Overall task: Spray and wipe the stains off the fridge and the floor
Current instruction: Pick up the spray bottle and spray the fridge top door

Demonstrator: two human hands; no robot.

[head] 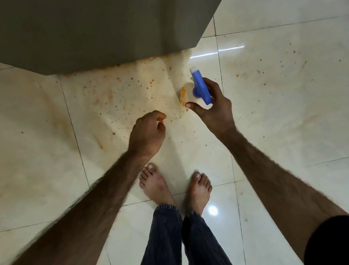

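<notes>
Right hand grips the spray bottle, nozzle aimed down at the orange stains on the floor by the fridge, apparently ready to spray. Left hand hangs loosely curled, fingers empty; no cloth visible.

Dim, warm indoor light; a round lamp glare shines on the glossy floor tiles, a streak reflection beside the fridge. Soft focus throughout, wide-angle bending at the edges.
</notes>
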